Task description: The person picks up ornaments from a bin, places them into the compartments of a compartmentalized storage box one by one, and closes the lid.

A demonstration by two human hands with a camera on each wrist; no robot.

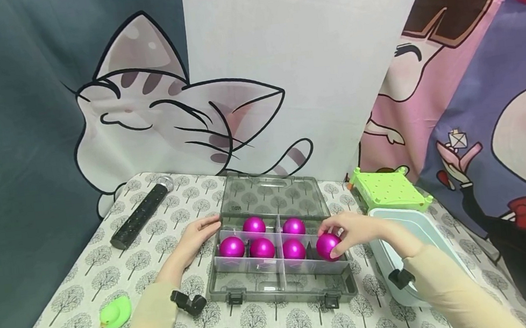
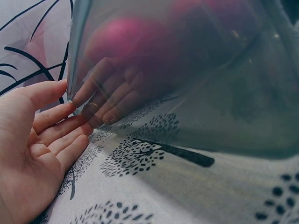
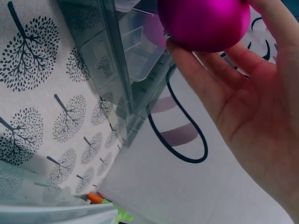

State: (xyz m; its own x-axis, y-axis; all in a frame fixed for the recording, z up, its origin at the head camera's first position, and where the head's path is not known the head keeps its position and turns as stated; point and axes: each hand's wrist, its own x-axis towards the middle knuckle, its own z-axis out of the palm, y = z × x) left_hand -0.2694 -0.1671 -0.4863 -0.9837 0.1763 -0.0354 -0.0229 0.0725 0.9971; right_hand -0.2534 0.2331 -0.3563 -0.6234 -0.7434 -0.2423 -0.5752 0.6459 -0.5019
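a right hand (image 1: 357, 231) grips a magenta ball (image 1: 328, 247) at the right end of a divided plastic box (image 1: 285, 294), the left hand (image 1: 194, 240) loosely touching its side; placing seems underway, next calling for gentle release.

Place: draped tabletop setup; home or studio, you cannot tell. Evidence before you: cartoon-print cloth backdrop (image 1: 312, 39) hung close, tree-print tabletop (image 1: 73, 315), toy duck (image 1: 115, 314), microphone (image 1: 139, 217).
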